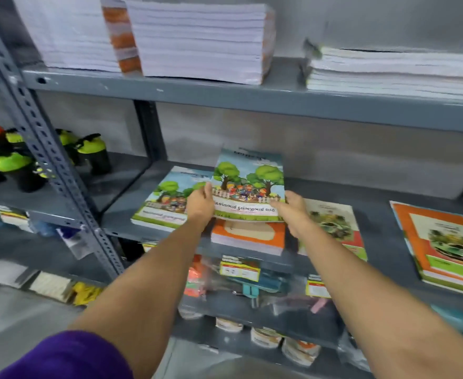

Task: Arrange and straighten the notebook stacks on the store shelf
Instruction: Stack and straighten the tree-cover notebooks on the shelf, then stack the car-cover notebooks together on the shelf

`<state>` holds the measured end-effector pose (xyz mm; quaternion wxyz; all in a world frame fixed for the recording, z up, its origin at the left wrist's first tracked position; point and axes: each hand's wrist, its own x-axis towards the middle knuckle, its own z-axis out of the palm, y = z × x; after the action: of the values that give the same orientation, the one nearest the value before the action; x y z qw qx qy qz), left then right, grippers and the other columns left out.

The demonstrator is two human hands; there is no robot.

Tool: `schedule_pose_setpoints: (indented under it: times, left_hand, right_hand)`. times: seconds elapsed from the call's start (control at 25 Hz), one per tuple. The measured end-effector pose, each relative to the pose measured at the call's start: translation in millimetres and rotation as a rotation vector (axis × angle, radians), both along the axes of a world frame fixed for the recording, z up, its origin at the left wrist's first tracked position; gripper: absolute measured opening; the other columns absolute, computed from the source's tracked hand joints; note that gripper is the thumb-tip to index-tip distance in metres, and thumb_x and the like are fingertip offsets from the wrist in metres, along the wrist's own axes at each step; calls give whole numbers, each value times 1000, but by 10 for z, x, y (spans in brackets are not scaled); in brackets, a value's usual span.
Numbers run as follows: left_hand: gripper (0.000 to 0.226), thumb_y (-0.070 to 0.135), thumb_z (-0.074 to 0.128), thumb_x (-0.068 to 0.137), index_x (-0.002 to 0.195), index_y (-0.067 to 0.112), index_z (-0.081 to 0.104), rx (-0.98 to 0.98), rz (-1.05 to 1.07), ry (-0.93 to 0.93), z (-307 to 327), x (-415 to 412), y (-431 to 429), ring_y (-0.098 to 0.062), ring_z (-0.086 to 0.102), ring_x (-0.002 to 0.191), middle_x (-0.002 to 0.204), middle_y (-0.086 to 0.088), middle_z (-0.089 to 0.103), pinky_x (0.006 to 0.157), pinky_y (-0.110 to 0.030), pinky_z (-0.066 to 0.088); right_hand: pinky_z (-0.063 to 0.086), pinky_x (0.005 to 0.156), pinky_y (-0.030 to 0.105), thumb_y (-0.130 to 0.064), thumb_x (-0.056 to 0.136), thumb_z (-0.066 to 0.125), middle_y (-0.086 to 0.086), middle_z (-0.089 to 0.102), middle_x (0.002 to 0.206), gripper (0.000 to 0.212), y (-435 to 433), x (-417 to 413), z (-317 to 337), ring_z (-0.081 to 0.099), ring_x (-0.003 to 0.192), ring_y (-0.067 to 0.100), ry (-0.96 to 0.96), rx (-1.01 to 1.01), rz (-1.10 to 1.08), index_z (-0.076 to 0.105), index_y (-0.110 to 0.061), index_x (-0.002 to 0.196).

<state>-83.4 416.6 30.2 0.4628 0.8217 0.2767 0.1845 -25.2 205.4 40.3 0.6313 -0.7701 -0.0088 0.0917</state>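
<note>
I hold a notebook with a tree-and-children cover (248, 184) tilted up above the middle shelf (375, 214). My left hand (200, 205) grips its left edge and my right hand (293, 212) grips its right edge. Under it lies a stack with an orange cover (248, 237). A stack with the same tree cover (164, 201) lies to the left. A notebook with a green and red cover (334, 225) lies to the right, partly hidden by my right hand. Farther right sits an orange-bordered stack (446, 247).
Tall white-edged paper stacks (197, 39) and a lower stack (397, 72) fill the upper shelf. Green-lidded bottles (91, 151) stand on the left unit behind a perforated grey post (47, 160). Packaged goods (241, 269) and jars (266, 336) crowd the lower shelves.
</note>
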Motion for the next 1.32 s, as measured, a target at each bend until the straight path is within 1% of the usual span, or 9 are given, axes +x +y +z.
schedule_pose_setpoints:
  times: [0.16, 0.4, 0.52, 0.64, 0.8, 0.96, 1.08, 1.16, 1.32]
  left_hand:
    - [42, 36, 35, 102, 115, 3, 59, 188, 62, 64, 35, -251, 1036, -40, 61, 100, 107, -22, 66, 83, -43, 47]
    - [52, 60, 64, 78, 105, 17, 56, 289, -1, 284, -217, -518, 1883, -31, 62, 90, 92, -8, 64, 68, -33, 47]
    - [54, 73, 55, 75, 90, 22, 53, 582, -32, 390, -361, -585, 2054, -28, 65, 81, 79, -3, 63, 56, -28, 42]
    - [57, 77, 45, 76, 79, 22, 58, 763, -61, 412, -406, -574, 2132, -24, 62, 71, 74, 0, 60, 49, -26, 37]
    - [53, 70, 51, 79, 92, 19, 60, 700, -24, 409, -391, -498, 2107, -26, 64, 85, 102, -4, 62, 61, -28, 44]
    - [42, 54, 62, 80, 103, 19, 64, 608, -53, 279, -266, -343, 1964, -26, 63, 95, 112, -4, 59, 70, -30, 43]
    - [35, 50, 65, 80, 102, 23, 68, 520, -113, 234, -152, -162, 1592, -24, 65, 94, 107, -1, 67, 68, -27, 43]
    - [29, 50, 65, 81, 96, 25, 66, 493, -183, 248, -105, -46, 1256, -24, 66, 88, 92, 1, 69, 65, -27, 47]
    - [25, 46, 67, 80, 88, 24, 68, 419, -314, 196, -85, 199, 477, -24, 68, 86, 86, 1, 71, 74, -32, 56]
  right_hand:
    - [56, 84, 48, -1, 84, 60, 15, 72, 104, 18, 981, -200, 57, 69, 94, 32, -41, -55, 90, 69, -15, 91]
    - [51, 81, 36, -6, 85, 63, 19, 66, 110, 34, 1938, -540, -81, 62, 104, 35, -202, -682, 69, 53, -2, 117]
    - [52, 74, 35, 1, 87, 54, 18, 68, 103, 13, 2130, -718, -238, 65, 95, 33, -203, -853, 100, 60, -4, 97]
    - [52, 69, 34, 7, 86, 50, 17, 69, 98, 18, 2189, -728, -253, 67, 90, 32, -223, -961, 107, 63, -4, 90]
    - [53, 71, 31, -8, 86, 63, 13, 70, 98, 11, 2114, -705, -194, 68, 91, 29, -241, -905, 60, 66, -5, 95]
    - [56, 78, 31, -12, 82, 64, 15, 73, 91, 13, 1819, -596, -127, 69, 89, 30, -244, -553, -97, 72, -3, 86]
    - [55, 75, 34, -5, 82, 58, 18, 73, 80, 15, 1446, -536, -114, 69, 81, 33, -213, -391, -219, 70, 2, 76]
    - [47, 68, 24, -6, 82, 58, 14, 72, 79, 14, 1106, -501, -123, 67, 81, 30, -198, -406, -307, 69, -1, 74]
    - [47, 72, 27, -8, 82, 58, 15, 72, 84, 15, 267, -466, -137, 66, 84, 31, -183, -504, -452, 70, -2, 77]
